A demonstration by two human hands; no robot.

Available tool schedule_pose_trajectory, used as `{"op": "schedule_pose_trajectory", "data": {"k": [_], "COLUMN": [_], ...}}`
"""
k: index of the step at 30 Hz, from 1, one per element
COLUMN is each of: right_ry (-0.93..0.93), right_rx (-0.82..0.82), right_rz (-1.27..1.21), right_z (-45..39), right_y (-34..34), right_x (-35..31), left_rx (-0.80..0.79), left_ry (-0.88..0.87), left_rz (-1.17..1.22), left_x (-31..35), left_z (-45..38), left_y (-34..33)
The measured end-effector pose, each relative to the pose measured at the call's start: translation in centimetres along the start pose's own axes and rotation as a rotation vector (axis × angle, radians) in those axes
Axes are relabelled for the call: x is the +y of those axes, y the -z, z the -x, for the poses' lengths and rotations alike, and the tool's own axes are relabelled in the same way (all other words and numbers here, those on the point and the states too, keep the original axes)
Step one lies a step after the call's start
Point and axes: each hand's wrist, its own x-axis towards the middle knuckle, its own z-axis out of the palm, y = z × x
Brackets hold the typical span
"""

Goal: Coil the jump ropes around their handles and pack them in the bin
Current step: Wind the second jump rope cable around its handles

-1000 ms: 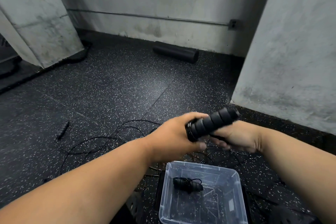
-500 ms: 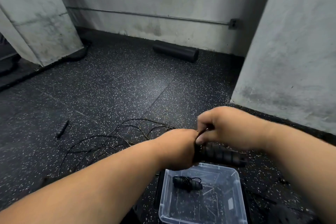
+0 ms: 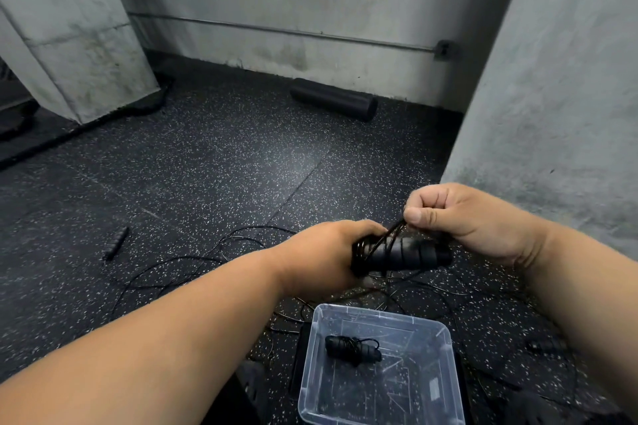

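Handles [image 3: 407,254] in left hand [image 3: 321,257] grip

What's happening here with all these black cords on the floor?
A person is winding a thin black jump rope cord around its ribbed black foam handles. The left hand grips the handles at one end, while the right hand pinches the cord just above them. One coiled black jump rope bundle already lies in the clear plastic bin below. More loose cord and another black handle remain on the speckled rubber floor.
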Motion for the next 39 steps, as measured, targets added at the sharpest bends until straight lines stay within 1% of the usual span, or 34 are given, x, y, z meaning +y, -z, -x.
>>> {"op": "schedule_pose_trajectory", "data": {"k": [2, 5, 7, 9, 12, 13, 16, 18, 20, 22, 23, 25, 27, 29, 32, 34, 35, 37, 39], "right_ry": [-0.004, -0.059, -0.117, -0.151, -0.095, -0.058, 0.007, 0.032, 0.079, 0.125, 0.147, 0.197, 0.244, 0.249, 0.221, 0.211, 0.210, 0.209, 0.223], "right_rx": [0.010, 0.041, 0.034, 0.024, 0.046, 0.052, 0.025, 0.026, 0.081, 0.121, 0.126, 0.118, 0.094, 0.075, 0.074, 0.025, -0.019, -0.098, -0.086], "right_rz": [0.068, 0.143, 0.097, -0.003, -0.116, -0.085, 0.170, 0.296, 0.389, 0.431, 0.437, 0.442, 0.504, 0.564, 0.579, 0.667, 0.736, 0.866, 0.953], "right_z": [0.0, -0.2, -0.3, -0.4, -0.6, -0.6, -0.6, -0.7, -0.6, -0.5, -0.3, -0.1, 0.1, 0.4, 0.8, 1.1, 1.3, 1.5, 1.7], "right_y": [0.0, -0.2, -0.6, -1.0, -1.3, -1.3, -1.4, -1.8, -2.2, -2.8, -3.0, -3.7, -4.4, -4.8, -4.6, -4.6, -4.8, -5.4, -5.8], "right_x": [-0.1, 0.4, 0.9, 1.4, 1.5, 1.3, 0.0, -0.8, -1.8, -2.7, -3.1, -3.7, -3.9, -4.2, -4.8, -5.1, -5.3, -5.4, -5.4], "left_rx": [-0.008, -0.024, -0.011, 0.004, -0.035, -0.061, -0.163, -0.198, -0.190, -0.147, -0.124, -0.083, -0.075, -0.128, -0.214, -0.232, -0.243, -0.267, -0.269], "left_ry": [-0.014, -0.068, -0.086, -0.077, -0.011, 0.012, 0.051, 0.068, 0.087, 0.101, 0.117, 0.176, 0.211, 0.237, 0.311, 0.360, 0.385, 0.453, 0.505], "left_rz": [-0.019, -0.039, -0.043, -0.051, -0.042, -0.046, -0.122, -0.157, -0.197, -0.239, -0.215, -0.072, 0.016, 0.034, 0.037, 0.007, 0.029, 0.174, 0.310], "left_x": [0.2, 1.1, 1.6, 1.7, 1.3, 1.1, 0.4, -0.1, -0.5, -0.9, -1.0, -1.1, -1.4, -1.9, -2.8, -3.3, -3.4, -3.4, -3.5], "left_z": [0.0, 0.1, 0.1, 0.0, -0.2, -0.3, -0.4, -0.7, -1.0, -1.3, -1.4, -1.6, -1.7, -1.8, -2.1, -2.2, -2.2, -2.1, -1.9], "left_y": [-0.4, -1.3, -1.6, -1.6, -1.7, -1.9, -2.5, -2.8, -2.9, -3.0, -3.0, -2.8, -2.3, -1.8, -1.3, -1.2, -1.3, -1.6, -1.7]}}
